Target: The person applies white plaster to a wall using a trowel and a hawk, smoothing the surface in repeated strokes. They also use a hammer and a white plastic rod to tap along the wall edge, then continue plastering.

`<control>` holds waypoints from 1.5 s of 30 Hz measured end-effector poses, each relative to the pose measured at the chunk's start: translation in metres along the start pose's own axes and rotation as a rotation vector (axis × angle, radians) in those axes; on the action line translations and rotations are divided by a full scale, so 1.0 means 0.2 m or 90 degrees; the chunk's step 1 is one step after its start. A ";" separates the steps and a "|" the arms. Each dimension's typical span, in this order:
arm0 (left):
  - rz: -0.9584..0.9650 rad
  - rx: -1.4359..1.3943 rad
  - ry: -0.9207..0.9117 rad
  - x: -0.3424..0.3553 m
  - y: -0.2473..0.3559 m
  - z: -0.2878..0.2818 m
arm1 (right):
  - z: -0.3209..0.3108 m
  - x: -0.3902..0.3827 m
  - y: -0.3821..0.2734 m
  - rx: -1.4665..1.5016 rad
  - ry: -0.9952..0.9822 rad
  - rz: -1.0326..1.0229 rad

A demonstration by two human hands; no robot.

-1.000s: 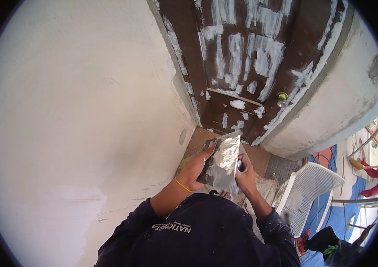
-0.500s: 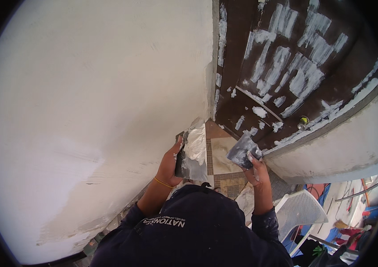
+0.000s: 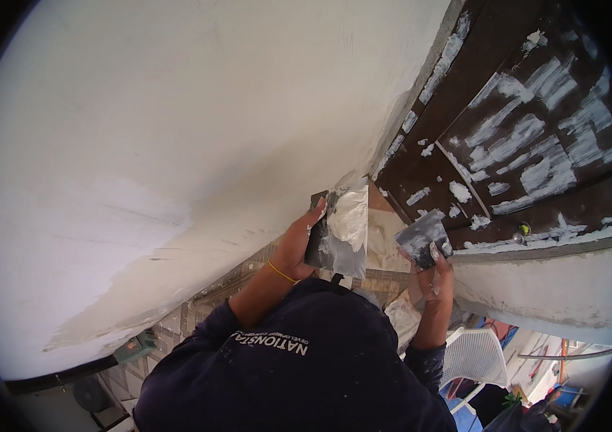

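Note:
My left hand point(image 3: 293, 245) grips a dark flat metal plate point(image 3: 320, 245) loaded with a pale mound of putty point(image 3: 349, 216), beside the plain off-white wall point(image 3: 140, 122). My right hand point(image 3: 432, 277) holds a wide, putty-smeared scraper blade point(image 3: 417, 234) apart from the plate, just below the brown door point(image 3: 550, 108). That door carries streaks and blobs of white filler, has a round knob point(image 3: 522, 234) and sits in a rough grey-edged opening.
A curved pale wall point(image 3: 543, 288) runs right of the door. Below it are a white mesh chair point(image 3: 475, 360), blue sheeting, pipes and a partly hidden dark-clothed person point(image 3: 529, 421). Tiled floor point(image 3: 158, 345) runs along the left wall, near a green object point(image 3: 133, 349).
The plate and scraper were together and are now apart, the scraper further right. My view has turned toward the left wall, so the door sits further right in the picture.

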State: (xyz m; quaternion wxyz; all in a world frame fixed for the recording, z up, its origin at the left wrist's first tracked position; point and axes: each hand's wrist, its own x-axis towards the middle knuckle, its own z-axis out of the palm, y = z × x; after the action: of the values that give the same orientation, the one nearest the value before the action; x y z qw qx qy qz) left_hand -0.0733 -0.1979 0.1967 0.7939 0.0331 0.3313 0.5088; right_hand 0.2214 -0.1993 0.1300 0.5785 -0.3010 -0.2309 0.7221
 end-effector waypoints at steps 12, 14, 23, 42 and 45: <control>0.199 0.100 -0.005 0.08 0.21 0.22 | 0.60 0.12 -0.46 -0.927 -0.291 -0.327; 0.259 0.112 -0.011 0.11 0.22 0.32 | 0.69 0.15 -0.58 -1.030 -0.359 -0.384; 0.608 0.365 0.127 0.29 0.11 0.67 | 0.73 0.40 -0.67 -1.198 -0.479 -0.562; 0.129 0.225 0.588 0.65 -0.27 -0.26 | -0.59 2.46 0.34 -0.570 0.115 -0.502; 0.164 0.178 0.676 0.70 -0.35 -0.37 | -0.59 2.55 0.38 -0.568 0.152 -0.516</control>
State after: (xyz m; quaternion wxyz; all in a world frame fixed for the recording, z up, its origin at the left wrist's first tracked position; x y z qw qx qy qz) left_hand -0.0228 -0.1366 0.0424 0.4380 -0.0825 0.7426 0.4999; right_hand 0.1745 0.2795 -0.0917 0.6472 -0.4814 -0.5404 0.2395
